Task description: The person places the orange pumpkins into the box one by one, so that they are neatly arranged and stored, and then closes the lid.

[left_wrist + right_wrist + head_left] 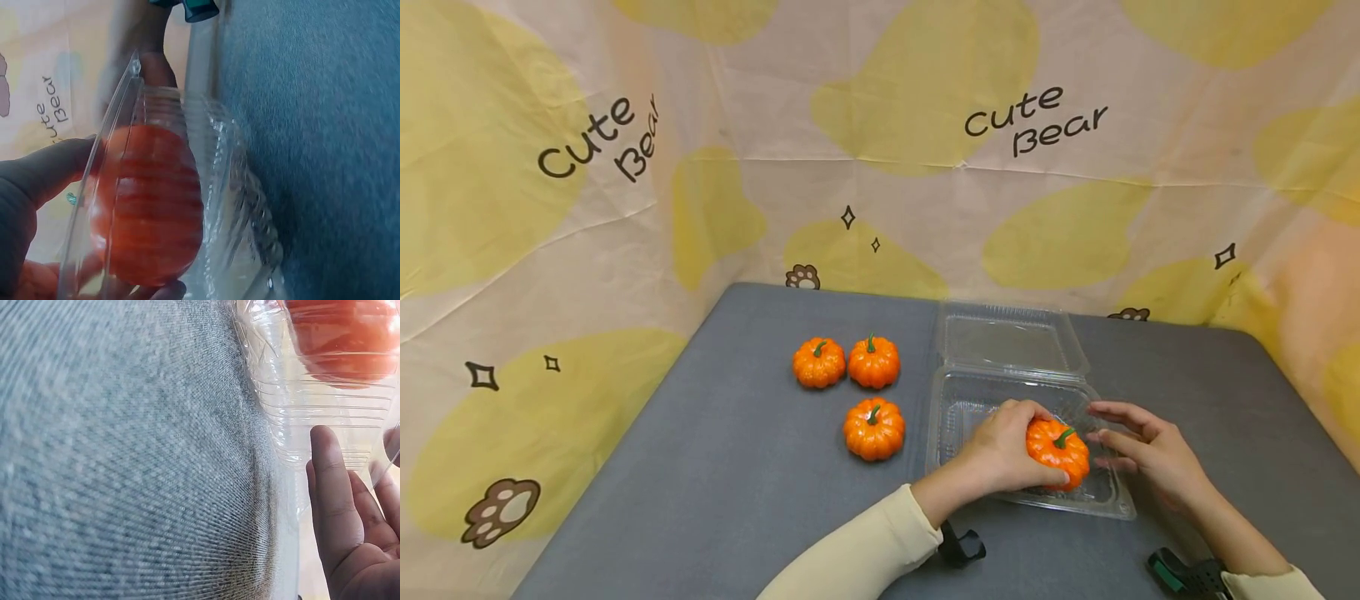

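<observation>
My left hand grips a small orange pumpkin with a green stem, thumb on its near side and fingers round the far side. The pumpkin is inside the base of a clear plastic clamshell box, toward its right end. In the left wrist view the pumpkin shows through the box wall. My right hand is at the box's right side, fingers extended and apart from the pumpkin. The right wrist view has its fingers beside the ribbed clear wall; whether they touch it I cannot tell.
Left of the box, two pumpkins sit side by side, and a third pumpkin lies nearer. The box's lid is folded back flat toward the patterned cloth wall. Everything stands on a grey table.
</observation>
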Demonstrator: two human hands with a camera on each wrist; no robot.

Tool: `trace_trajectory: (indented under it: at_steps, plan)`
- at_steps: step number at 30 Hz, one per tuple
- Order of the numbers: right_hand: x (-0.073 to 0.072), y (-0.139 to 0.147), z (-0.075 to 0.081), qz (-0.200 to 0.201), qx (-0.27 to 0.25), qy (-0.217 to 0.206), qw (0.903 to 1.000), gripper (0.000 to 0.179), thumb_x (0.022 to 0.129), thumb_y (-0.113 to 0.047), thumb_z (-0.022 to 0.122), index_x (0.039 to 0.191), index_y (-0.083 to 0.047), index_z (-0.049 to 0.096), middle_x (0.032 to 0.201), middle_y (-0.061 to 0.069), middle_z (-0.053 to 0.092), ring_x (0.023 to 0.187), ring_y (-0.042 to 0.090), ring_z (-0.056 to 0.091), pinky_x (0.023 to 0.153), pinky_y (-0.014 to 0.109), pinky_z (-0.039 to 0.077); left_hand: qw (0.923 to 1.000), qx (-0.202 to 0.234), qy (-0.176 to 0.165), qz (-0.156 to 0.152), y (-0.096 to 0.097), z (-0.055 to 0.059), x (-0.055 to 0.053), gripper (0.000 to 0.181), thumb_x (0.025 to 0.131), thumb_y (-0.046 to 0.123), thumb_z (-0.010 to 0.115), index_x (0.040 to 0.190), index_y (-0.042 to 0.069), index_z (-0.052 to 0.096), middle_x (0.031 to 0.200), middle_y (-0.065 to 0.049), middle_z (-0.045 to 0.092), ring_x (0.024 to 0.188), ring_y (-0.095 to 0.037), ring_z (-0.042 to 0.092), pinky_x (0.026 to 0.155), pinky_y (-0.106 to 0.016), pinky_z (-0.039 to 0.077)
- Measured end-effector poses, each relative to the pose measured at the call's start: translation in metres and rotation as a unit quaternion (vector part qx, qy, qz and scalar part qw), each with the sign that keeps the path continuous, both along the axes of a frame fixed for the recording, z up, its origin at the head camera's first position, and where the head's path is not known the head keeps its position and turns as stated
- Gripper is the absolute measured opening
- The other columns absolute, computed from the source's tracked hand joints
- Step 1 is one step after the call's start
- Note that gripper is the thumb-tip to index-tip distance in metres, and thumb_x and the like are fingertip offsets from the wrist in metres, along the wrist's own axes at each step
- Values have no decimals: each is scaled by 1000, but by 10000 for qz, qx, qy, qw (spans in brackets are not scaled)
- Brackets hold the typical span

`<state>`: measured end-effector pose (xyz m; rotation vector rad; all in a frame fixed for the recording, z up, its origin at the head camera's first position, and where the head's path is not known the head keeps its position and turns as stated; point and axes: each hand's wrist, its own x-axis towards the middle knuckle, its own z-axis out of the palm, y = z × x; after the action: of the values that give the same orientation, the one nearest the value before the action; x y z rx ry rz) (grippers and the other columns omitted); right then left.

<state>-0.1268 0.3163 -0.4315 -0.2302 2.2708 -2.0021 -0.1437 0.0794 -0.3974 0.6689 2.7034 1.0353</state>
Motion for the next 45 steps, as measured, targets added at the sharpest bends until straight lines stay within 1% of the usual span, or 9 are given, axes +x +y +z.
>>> trace_trajectory:
  at_steps: [6,13,18,28,35,37,41,44,45]
  plan:
    - [1,0,1,-24,71,1,10000,35,95,-1,55,129,-7,57,115,-19,64,92,5,69,67,32,59,9997,-203,-7,-110,6,-2,2,59,64,45,84,115,31,58,101,15,54,86,1,50,72,-14,41]
    - [1,0,1,44,82,19,10000,35,96,-1,53,130,-6,55,116,-19,62,92,7,69,67,34,59,9994,-262,62,-197,7,-7,2,59,64,44,85,115,29,59,99,15,54,85,2,49,73,-13,40]
    - [1,0,1,52,167,23,9998,36,96,-1,53,131,-5,54,117,-19,62,93,7,69,67,34,59,9991,-348,76,-246,7,-10,2,60,65,45,84,116,29,59,103,16,56,88,3,50,74,-12,40]
    - [1,0,1,27,225,-7,9997,34,96,-1,53,130,-6,56,116,-20,62,91,6,69,66,32,59,9981,-400,119,-442,8,-11,2,58,65,47,84,115,29,59,103,15,56,87,3,51,72,-12,40]
    - [0,0,3,-20,290,-80,9995,35,96,-2,54,130,-6,55,116,-21,62,92,6,69,67,32,59,9974,-398,150,-574,8,-11,1,59,66,47,83,117,28,59,104,13,56,87,2,51,71,-11,40]
    - [0,1,3,-39,288,-93,9995,35,96,-3,54,130,-6,55,115,-21,62,92,5,69,67,32,59,9973,-408,143,-597,8,-10,1,61,67,47,83,120,28,59,107,13,57,89,2,52,73,-12,41]
    - [0,1,3,-28,307,-72,9995,36,96,-3,54,132,-5,54,116,-21,62,93,5,69,67,32,59,9973,-367,80,-630,4,-6,1,69,69,49,80,130,28,56,120,11,58,101,0,54,80,-14,44]
    - [1,1,3,0,352,-50,9994,36,96,-5,54,133,-4,53,117,-21,61,93,5,68,67,32,59,9980,-162,31,-617,-2,-3,0,69,72,50,77,134,27,54,129,10,56,111,-4,54,87,-18,45]
    - [1,0,2,7,368,-44,9993,37,96,-5,54,133,-4,53,117,-21,61,93,5,68,67,32,59,9981,-63,11,-613,-4,-2,0,68,73,49,76,133,27,54,129,9,56,112,-5,54,88,-19,46]
